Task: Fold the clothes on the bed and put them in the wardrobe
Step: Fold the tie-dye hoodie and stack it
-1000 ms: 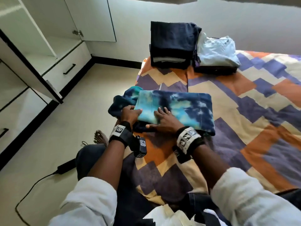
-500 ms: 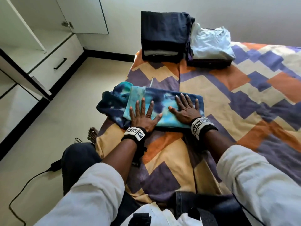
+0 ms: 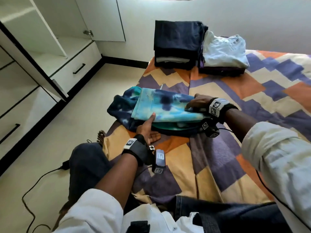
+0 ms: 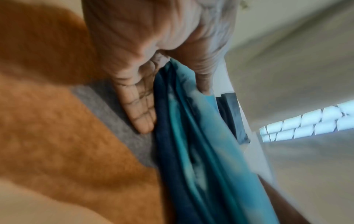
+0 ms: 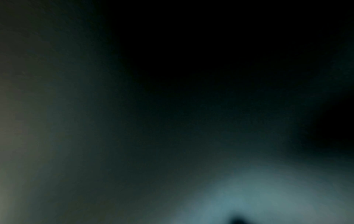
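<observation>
A: Where is the garment?

B: The tie-dye garment lies folded on the bed, near the bed's left edge, the side facing the wardrobe. Its long axis runs across the bed, left to right, with a bunched dark end pointing toward the wardrobe.

A: And the hands?

B: The left hand sits at the garment's near edge: the thumb lies on top of the fabric and the fingers run straight beneath it against the bed, so the folded edge is pinched between them. The right hand is at the garment's right end, thumb on top; its fingers are hidden under the fabric, so I cannot tell how they lie. The right wrist view is dark.

A: Anything else on the bed?

B: A dark stack and a pale stack stand side by side, touching, beyond the garment at the bed's far end.
</observation>
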`<act>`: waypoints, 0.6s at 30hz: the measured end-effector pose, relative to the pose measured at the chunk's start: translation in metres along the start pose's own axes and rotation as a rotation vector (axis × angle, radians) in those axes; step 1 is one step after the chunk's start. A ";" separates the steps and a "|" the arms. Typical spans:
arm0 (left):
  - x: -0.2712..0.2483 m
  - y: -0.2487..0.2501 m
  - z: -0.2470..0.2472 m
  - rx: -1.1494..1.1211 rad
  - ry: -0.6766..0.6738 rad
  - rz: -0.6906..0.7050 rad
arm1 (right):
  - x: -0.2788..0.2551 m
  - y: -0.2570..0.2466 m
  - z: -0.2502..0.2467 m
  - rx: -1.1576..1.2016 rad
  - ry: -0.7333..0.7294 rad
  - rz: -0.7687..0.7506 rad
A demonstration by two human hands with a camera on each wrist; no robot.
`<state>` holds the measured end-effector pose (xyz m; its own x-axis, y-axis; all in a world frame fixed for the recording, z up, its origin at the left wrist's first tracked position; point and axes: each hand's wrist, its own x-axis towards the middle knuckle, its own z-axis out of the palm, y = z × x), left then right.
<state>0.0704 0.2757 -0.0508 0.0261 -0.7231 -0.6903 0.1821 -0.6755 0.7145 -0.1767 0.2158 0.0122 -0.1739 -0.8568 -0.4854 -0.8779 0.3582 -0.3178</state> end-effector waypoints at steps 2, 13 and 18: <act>0.007 0.002 0.009 -0.157 -0.029 -0.032 | -0.013 -0.003 -0.004 -0.053 0.017 -0.009; 0.033 -0.015 0.026 -0.243 0.110 0.039 | -0.062 -0.008 -0.019 -0.133 0.464 -0.330; 0.042 -0.017 0.026 -0.273 0.101 0.060 | -0.004 -0.004 -0.008 -0.149 0.037 -0.100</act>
<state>0.0427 0.2537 -0.0890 0.1398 -0.7332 -0.6655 0.4345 -0.5585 0.7066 -0.1765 0.2149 0.0218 -0.0967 -0.8994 -0.4263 -0.9476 0.2142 -0.2370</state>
